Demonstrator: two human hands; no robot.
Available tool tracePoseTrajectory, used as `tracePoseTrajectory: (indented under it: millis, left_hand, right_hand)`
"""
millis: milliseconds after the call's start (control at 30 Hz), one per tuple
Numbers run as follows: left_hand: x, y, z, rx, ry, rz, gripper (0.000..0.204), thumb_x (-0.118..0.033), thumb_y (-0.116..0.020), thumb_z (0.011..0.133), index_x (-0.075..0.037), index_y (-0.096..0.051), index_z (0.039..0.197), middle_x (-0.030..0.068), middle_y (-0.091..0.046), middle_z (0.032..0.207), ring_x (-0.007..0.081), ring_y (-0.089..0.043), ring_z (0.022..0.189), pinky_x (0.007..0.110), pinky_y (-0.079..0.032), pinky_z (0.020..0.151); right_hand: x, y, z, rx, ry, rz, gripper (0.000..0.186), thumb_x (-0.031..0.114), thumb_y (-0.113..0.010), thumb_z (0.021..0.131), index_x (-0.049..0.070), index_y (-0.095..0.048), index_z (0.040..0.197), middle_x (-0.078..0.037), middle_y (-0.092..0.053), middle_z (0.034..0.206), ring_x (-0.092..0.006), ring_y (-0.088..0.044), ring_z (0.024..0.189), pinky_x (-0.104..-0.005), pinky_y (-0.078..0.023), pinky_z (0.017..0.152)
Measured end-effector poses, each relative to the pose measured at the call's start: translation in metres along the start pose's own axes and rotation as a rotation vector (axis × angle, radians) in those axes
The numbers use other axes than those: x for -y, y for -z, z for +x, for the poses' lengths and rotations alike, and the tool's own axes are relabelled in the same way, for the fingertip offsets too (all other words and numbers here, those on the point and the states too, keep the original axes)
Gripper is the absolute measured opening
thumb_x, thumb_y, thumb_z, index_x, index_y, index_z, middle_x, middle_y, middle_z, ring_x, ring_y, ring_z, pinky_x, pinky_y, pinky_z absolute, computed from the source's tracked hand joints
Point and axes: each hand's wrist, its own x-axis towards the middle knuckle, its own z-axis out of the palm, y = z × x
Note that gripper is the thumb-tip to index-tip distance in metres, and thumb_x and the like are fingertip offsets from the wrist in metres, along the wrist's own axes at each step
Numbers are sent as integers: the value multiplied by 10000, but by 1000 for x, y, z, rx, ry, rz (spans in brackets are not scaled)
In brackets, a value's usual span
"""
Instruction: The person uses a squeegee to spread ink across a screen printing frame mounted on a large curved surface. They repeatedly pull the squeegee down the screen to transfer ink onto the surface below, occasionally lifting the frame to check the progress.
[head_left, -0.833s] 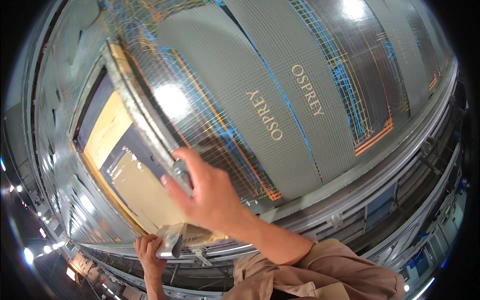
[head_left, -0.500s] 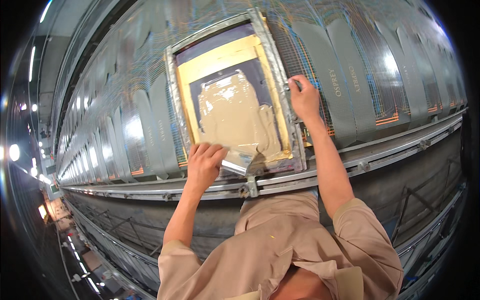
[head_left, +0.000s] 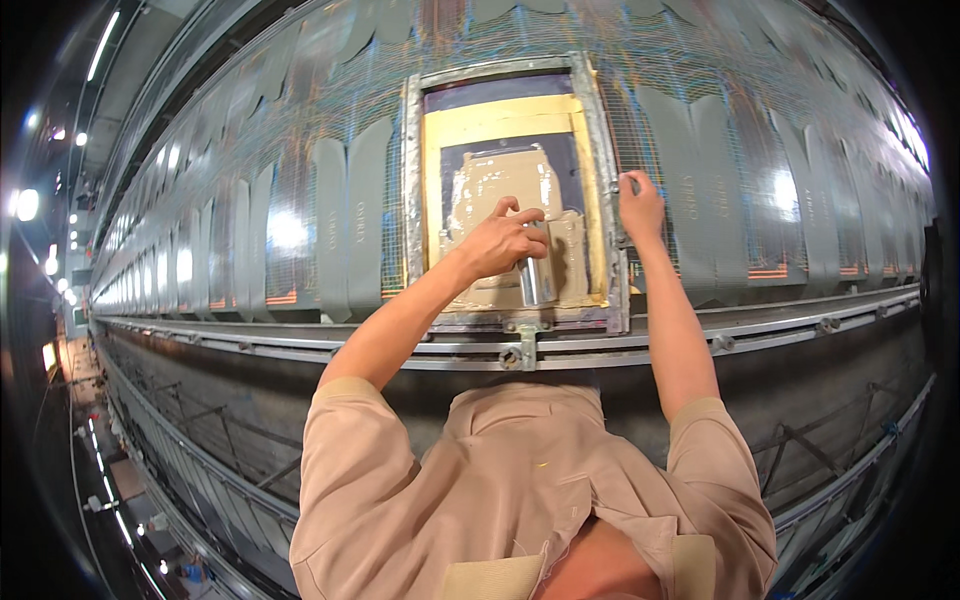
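A screen-printing frame (head_left: 597, 150) with a metal rim and yellow tape inside lies on the long table. Thick beige ink (head_left: 500, 180) covers much of its dark mesh. Above the ink, my left hand (head_left: 505, 238) is closed round a metal squeegee (head_left: 537, 282), whose shiny face points toward me; its lower edge is partly hidden. My right hand (head_left: 641, 207) has its fingers curled at the frame's right side, holding it by a small dark fitting there.
Grey cut pieces (head_left: 718, 190) with pale lettering lie in rows along the table, on a surface streaked with blue and orange lines. A metal rail (head_left: 420, 350) runs along the near edge, where a clamp (head_left: 527, 345) joins the frame to it.
My left hand has moved from the frame's near left corner up and right over the ink, turning the squeegee more upright. My right hand stays at the frame's side. The view has shifted.
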Motion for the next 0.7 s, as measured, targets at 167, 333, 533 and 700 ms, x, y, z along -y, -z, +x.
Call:
tracePoseTrajectory:
  millis: [167, 333, 533, 700]
  left_hand:
    - [-27, 34, -54, 158, 596, -53, 192, -170, -752, 773, -132, -761, 961, 57, -759, 946, 280, -704, 972, 464, -520, 867]
    - [-63, 23, -78, -160, 1299, -146, 296, -297, -725, 772, -36, -746, 910, 206, -734, 815, 420, -720, 786, 541, -566, 743]
    - [-69, -6, -69, -253, 1569, 19, 275, -263, -735, 791, -3, -734, 882, 223, -736, 837, 420, -736, 804, 524, -582, 726]
    - [-94, -12, -36, -241, 1334, -98, 232, -253, -790, 770, -44, -715, 838, 181, -732, 828, 391, -724, 753, 520, -560, 695]
  right_hand:
    - [14, 9, -3, 100, -118, -16, 266, 332, -655, 961, 100, -700, 1083, -191, -710, 835, -381, -677, 741, -471, -523, 759]
    - [6, 7, -2, 60, -38, 11, 251, 332, -676, 943, 111, -693, 1060, -177, -676, 745, -342, -673, 703, -464, -511, 754]
    - [4, 8, 3, 152, -127, -5, 262, 349, -688, 938, 120, -709, 1064, -133, -690, 879, -256, -647, 783, -398, -493, 773]
    - [5, 15, 0, 126, -110, 7, 290, 337, -701, 915, 107, -708, 1091, -163, -718, 954, -336, -687, 882, -450, -514, 849]
